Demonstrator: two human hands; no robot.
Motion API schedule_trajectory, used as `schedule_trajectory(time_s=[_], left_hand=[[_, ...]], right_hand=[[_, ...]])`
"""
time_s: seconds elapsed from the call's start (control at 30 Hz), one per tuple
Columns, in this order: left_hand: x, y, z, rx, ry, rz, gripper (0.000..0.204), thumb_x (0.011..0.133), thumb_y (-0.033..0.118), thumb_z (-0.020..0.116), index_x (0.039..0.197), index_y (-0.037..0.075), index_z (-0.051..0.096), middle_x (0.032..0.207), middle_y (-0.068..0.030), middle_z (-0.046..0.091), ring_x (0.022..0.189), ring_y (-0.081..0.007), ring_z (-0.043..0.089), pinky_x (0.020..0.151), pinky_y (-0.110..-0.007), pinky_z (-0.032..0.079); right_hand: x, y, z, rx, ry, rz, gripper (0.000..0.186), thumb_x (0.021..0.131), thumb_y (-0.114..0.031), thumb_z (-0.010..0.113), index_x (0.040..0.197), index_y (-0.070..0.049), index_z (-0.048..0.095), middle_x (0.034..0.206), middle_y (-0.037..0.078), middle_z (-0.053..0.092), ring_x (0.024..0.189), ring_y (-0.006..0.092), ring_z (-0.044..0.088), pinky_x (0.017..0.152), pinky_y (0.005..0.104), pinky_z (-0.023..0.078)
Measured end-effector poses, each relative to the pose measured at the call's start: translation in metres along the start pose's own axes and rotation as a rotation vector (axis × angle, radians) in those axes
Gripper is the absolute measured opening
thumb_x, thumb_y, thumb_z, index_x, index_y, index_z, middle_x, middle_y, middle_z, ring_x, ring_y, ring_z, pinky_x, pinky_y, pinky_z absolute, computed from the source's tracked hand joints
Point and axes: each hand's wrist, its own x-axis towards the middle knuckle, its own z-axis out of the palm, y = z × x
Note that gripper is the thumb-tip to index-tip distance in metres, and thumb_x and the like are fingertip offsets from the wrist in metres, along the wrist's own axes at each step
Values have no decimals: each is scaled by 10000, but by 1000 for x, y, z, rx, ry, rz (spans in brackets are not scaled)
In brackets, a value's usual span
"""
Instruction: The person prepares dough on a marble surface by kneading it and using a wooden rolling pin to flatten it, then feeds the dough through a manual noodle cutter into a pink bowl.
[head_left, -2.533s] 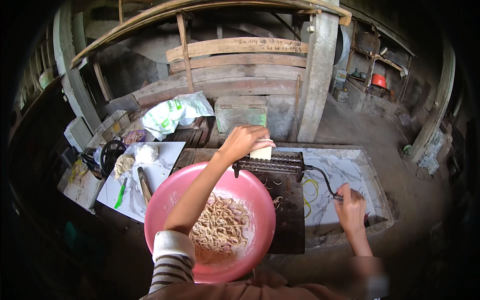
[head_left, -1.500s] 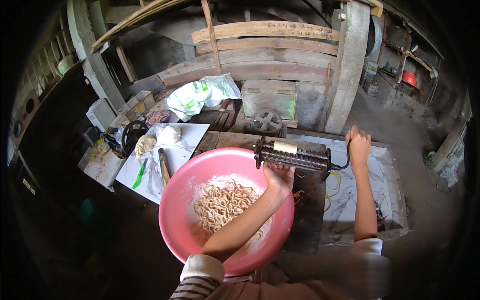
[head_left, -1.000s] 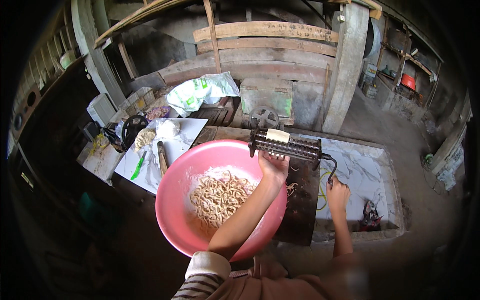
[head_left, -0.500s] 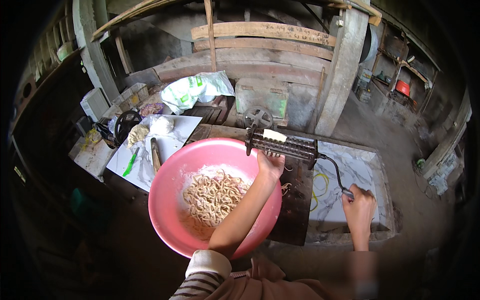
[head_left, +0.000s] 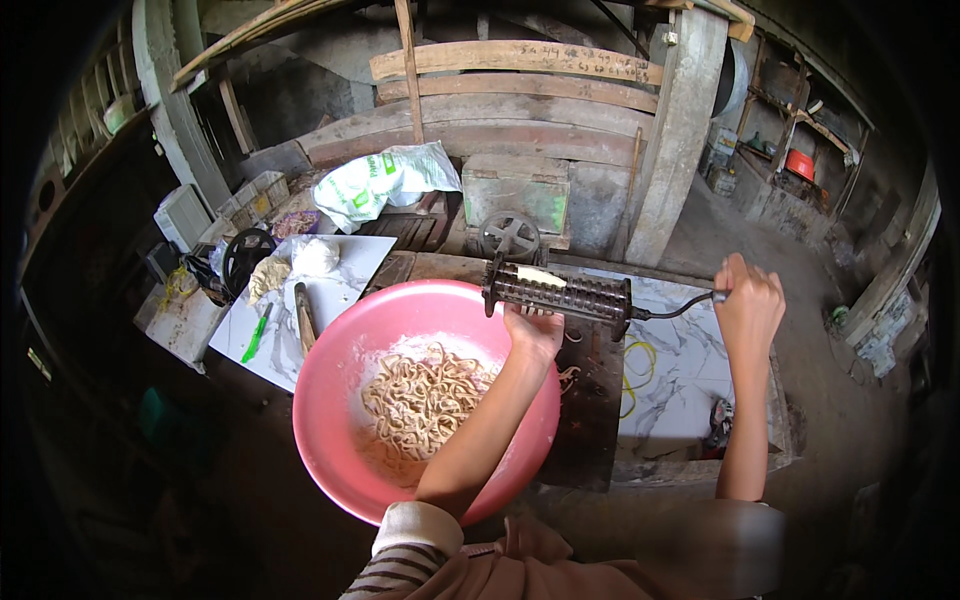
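A dark metal noodle roller machine (head_left: 560,292) stands beyond the pink basin, a pale piece of dough (head_left: 540,276) lying along its top. My left hand (head_left: 532,330) reaches across the basin and is held palm up under the rollers; its fingers look stretched out, partly hidden by the machine. My right hand (head_left: 750,295) is closed round the end of the bent crank handle (head_left: 672,314) at the machine's right side. Floury cut noodles (head_left: 425,400) lie heaped in the pink basin (head_left: 325,430), below my left forearm.
On a marbled board (head_left: 345,285) at left are a green knife (head_left: 257,335), a wooden stick (head_left: 304,318), pale dough (head_left: 268,277) and a white bag (head_left: 316,256). A yellow cord (head_left: 640,378) lies on the right marbled slab (head_left: 680,385). A concrete post (head_left: 680,140) rises behind.
My right hand has swung the crank handle upward and slightly away, from low beside the slab to level with the rollers. My left hand stays under the machine.
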Motion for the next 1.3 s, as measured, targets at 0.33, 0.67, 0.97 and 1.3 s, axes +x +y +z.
schedule_trajectory(time_s=[0.33,0.67,0.97,1.3], left_hand=[[1,7,-15,-82,-155,-15,324,883,324,359,986,104,573,997,-31,608,926,-208,578,806,-393,493],[-7,-7,1,20,131,-2,257,881,245,375,935,69,555,945,-49,589,889,-194,567,804,-365,493],[1,-8,-20,109,110,-5,276,913,241,315,919,99,552,897,-33,604,826,-187,581,705,-351,504],[-25,5,-37,72,162,-39,354,964,285,234,823,86,491,678,-31,489,555,-126,435,498,-240,418]], right_hand=[[17,11,83,83,-86,69,38,681,-48,590,688,-75,563,627,100,595,637,263,590,639,377,448],[-86,0,159,152,-475,204,62,686,-82,582,742,-58,592,658,160,613,634,342,611,583,448,482],[-175,-30,65,272,-679,297,131,726,-123,621,783,-31,547,702,167,612,655,348,599,576,430,466],[-168,-33,-24,363,-567,370,125,758,-97,585,795,-14,499,729,154,565,646,326,574,594,417,450]])
